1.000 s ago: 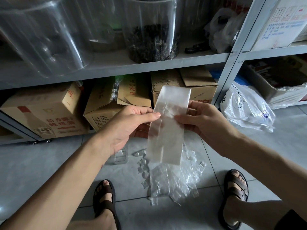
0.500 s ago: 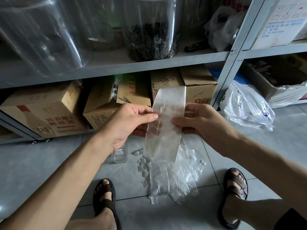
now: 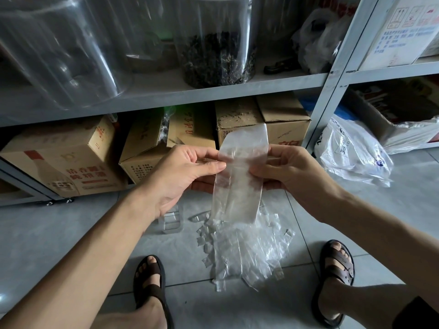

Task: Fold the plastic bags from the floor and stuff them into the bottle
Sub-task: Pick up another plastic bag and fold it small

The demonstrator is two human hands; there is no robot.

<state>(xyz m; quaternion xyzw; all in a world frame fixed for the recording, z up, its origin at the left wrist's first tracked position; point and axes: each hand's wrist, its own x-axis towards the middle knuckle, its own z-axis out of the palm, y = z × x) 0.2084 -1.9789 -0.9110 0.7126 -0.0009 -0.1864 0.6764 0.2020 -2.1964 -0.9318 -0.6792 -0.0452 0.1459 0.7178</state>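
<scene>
Both hands, left hand (image 3: 177, 175) and right hand (image 3: 293, 173), pinch a clear plastic bag (image 3: 240, 176) upright between them, each grip closed.

You have bare floor (image 3: 47, 233) to your left; cardboard boxes (image 3: 282, 119) and the shelf (image 3: 213, 96) block straight ahead, and the bag pile (image 3: 244, 248) lies below.

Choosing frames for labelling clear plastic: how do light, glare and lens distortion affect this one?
Head view: dim light, soft shadows; the held bag shows clearly, the floor pile blends into pale tiles; glare streaks the clear jar on the shelf; the wide lens slants the upright.
</scene>
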